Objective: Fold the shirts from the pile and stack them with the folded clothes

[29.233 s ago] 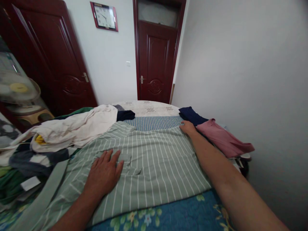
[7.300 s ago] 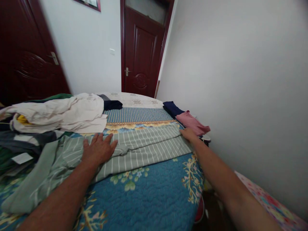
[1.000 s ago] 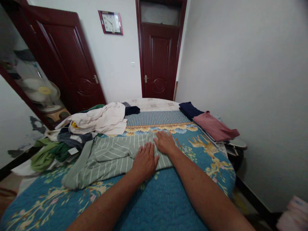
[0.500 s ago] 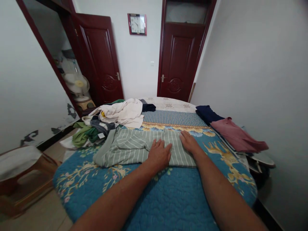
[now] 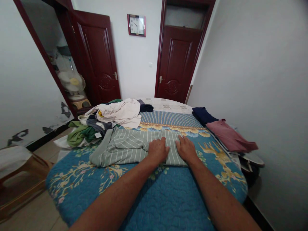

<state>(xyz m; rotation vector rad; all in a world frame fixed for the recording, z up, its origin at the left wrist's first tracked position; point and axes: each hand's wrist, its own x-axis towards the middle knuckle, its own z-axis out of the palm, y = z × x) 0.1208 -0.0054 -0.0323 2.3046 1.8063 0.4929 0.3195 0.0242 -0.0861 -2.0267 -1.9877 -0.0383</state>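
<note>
1. While the left hand (image 5: 158, 150) is laid over the middle of the striped garment (image 5: 132, 152) with its fingers slightly bent, the right hand (image 5: 187, 149) is spread near its right end. Neither hand is clenched; whether any cloth is pinched under the fingertips cannot be told.
2. The garment is laid in a long, low strip across the quilt (image 5: 166, 199). It is judged light, limp and not fragile, easily creased and apt to slump if lifted by one point; it would best be held by both ends, with the layers kept together.
3. Sage-green cloth with thin white stripes is seen, smoother by the hands, rumpled and rounded towards the left.
4. The quilt is blue, puckered with stitching and patterned with flowers.
5. Beyond, a crumpled cream garment (image 5: 124, 110) is heaped at left; flatter pink cloth (image 5: 228, 134) and navy cloth (image 5: 204, 115) are set at right.
</note>
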